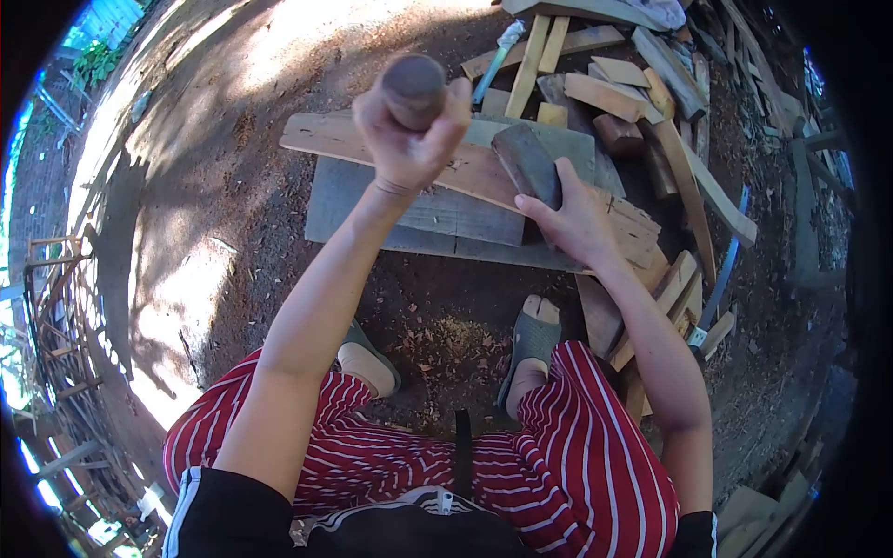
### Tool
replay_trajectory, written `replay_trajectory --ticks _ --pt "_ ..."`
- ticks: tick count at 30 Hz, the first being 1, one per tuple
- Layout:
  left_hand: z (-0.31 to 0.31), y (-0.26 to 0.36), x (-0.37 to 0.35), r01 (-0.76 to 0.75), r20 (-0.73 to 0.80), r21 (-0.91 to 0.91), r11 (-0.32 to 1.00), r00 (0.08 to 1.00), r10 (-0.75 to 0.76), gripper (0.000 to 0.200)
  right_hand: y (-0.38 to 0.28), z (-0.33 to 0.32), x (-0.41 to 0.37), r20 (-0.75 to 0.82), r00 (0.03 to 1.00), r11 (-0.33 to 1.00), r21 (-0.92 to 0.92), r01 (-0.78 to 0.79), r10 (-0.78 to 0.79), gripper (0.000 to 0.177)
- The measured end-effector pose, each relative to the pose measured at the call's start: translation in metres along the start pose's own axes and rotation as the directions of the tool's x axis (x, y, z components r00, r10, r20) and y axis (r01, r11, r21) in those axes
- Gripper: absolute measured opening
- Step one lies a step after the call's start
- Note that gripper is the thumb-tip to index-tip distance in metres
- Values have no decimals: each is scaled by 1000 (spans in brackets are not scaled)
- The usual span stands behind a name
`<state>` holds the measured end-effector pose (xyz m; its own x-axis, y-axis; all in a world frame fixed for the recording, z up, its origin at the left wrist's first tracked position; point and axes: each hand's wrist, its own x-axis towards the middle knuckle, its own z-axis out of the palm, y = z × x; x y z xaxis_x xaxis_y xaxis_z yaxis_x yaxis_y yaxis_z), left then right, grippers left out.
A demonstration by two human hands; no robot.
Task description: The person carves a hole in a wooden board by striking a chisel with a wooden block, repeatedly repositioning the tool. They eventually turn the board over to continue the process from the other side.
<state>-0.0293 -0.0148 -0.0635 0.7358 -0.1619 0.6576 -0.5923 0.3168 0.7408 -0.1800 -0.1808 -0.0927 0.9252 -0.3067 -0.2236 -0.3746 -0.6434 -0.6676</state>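
Two bare hands, left hand (407, 139) clenched round wooden handle (414, 88), right hand (577, 221) clasping wood block (526, 160) on planks (437, 212)

One head-worn view, looking steeply down and forward, close above left hand (409, 139) and right hand (577, 221), planks (446, 219) just beyond.
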Motion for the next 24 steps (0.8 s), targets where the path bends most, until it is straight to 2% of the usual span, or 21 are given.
replay_trajectory --ticks 2,4,6,7,8,9,11,12,13,14,15,16,17,18,19,21,22,23,24 --pt "4 3 0 10 -4 101 995 1000 -10 15 -2 -6 2 -11 1000 1000 25 12 -11 69" --pt "3 2 4 9 5 164 986 1000 -10 15 -15 -25 7 -134 970 979 -13 205 -205 66" --pt "6 3 3 22 24 215 976 999 -28 15 -56 -62 -2 -189 946 925 227 304 -264 62" --pt "8 6 3 39 10 187 982 999 -42 16 -81 -79 -8 -356 836 827 232 512 -417 62" --pt "10 9 4 54 -6 157 986 999 -54 16 -99 -87 -11 -512 672 692 191 697 -535 62" --pt "10 7 4 48 3 146 988 999 -49 16 -109 -88 -14 -521 668 695 181 695 -532 62" --pt "7 4 6 -48 7 221 974 999 47 17 -125 -88 -22 -312 740 787 -49 614 -597 60" --pt "14 15 11 -274 45 323 906 961 274 19 -132 -89 -27 -208 777 804 -171 570 -595 59" --pt "1 -31 7 -205 -24 326 923 974 225 23 -139 -92 -30 -105 809 795 -296 530 -578 58" --pt "-12 -50 -3 -52 -13 267 962 998 57 24 -144 -95 -29 -122 802 792 -301 531 -584 58" --pt "-13 -45 1 111 15 213 971 993 -117 26 -147 -98 -26 -199 748 772 -225 594 -633 54" --pt "-17 -42 8 104 21 213 971 994 -111 26 -150 -101 -21 -269 690 737 -153 658 -672 51" --pt "-23 -39 10 44 124 190 981 990 -68 26 -151 -103 -19 -337 637 695 -79 714 -693 48" --pt "-21 -32 12 -13 224 156 988 974 -23 27 -156 -110 -19 -459 437 540 -117 833 -774 50" --pt "-25 -54 -1 -7 224 155 988 974 -28 27 -155 -107 -21 -457 442 544 -115 831 -772 50" --pt "-33 -114 -28 69 119 82 994 990 -79 27 -152 -96 -25 -353 659 733 -132 667 -664 50" --pt "16 -19 33 662 -346 548 511 735 -583 26 -137 -80 -13 -249 732 773 -195 603 -634 49" --pt "3 -7 4 108 -52 17 994 993 -107 23 -136 -84 -12 -268 731 778 -190 599 -628 49" --pt "12 -3 15 82 -108 -4 997 991 -82 20 -134 -93 -10 -231 759 794 -202 574 -608 54"
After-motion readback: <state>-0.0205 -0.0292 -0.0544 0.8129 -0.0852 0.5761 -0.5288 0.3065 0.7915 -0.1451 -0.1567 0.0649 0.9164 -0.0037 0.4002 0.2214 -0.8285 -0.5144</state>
